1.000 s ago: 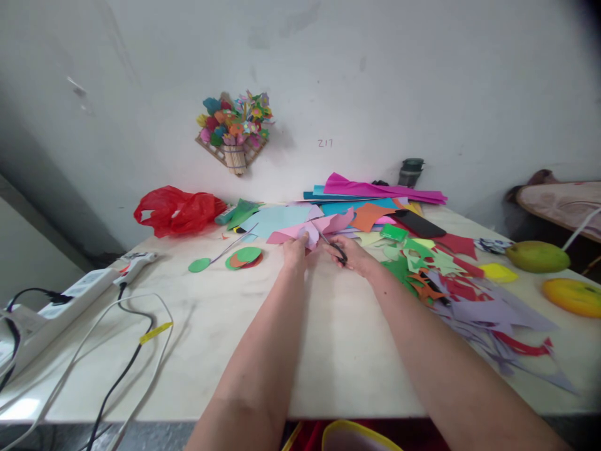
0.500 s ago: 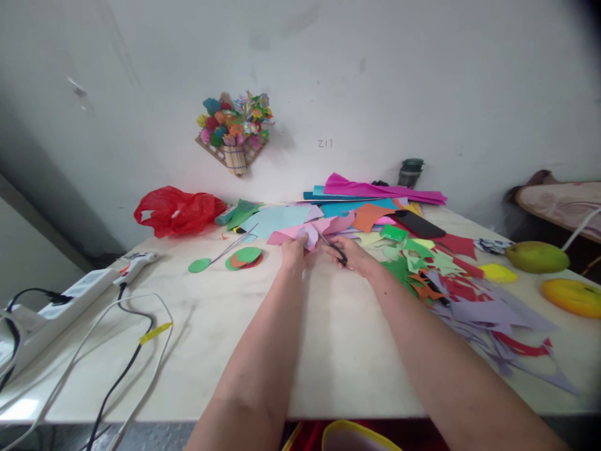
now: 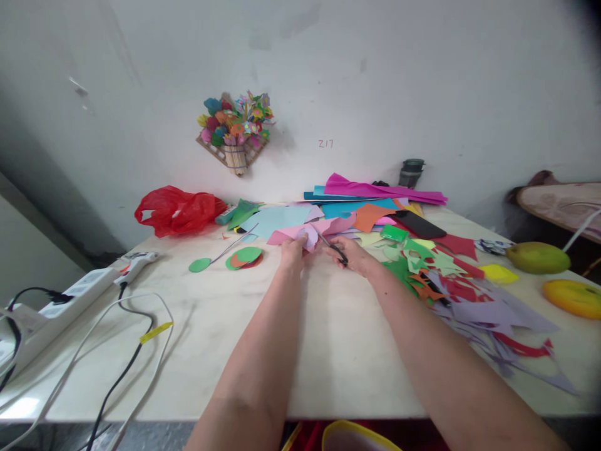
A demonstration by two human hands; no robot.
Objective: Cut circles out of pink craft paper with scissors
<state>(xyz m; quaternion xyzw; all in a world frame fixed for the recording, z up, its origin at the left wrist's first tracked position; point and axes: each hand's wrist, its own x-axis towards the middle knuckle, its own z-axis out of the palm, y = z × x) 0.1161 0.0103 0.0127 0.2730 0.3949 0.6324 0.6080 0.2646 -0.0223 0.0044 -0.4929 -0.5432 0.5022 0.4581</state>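
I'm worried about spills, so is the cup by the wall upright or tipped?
Upright: the cup has its lid on top, above its body.

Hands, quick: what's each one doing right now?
Left hand: closed, holding the pink sheet.
Right hand: closed around the handles of the scissors.

Bright flowers [image 3: 237, 122] hang on the wall [image 3: 375, 75], upper left. A red bag [image 3: 177, 212] sits middle left, a white power strip [image 3: 82, 293] lies lower left, and a green fruit [image 3: 538, 257] lies far right.
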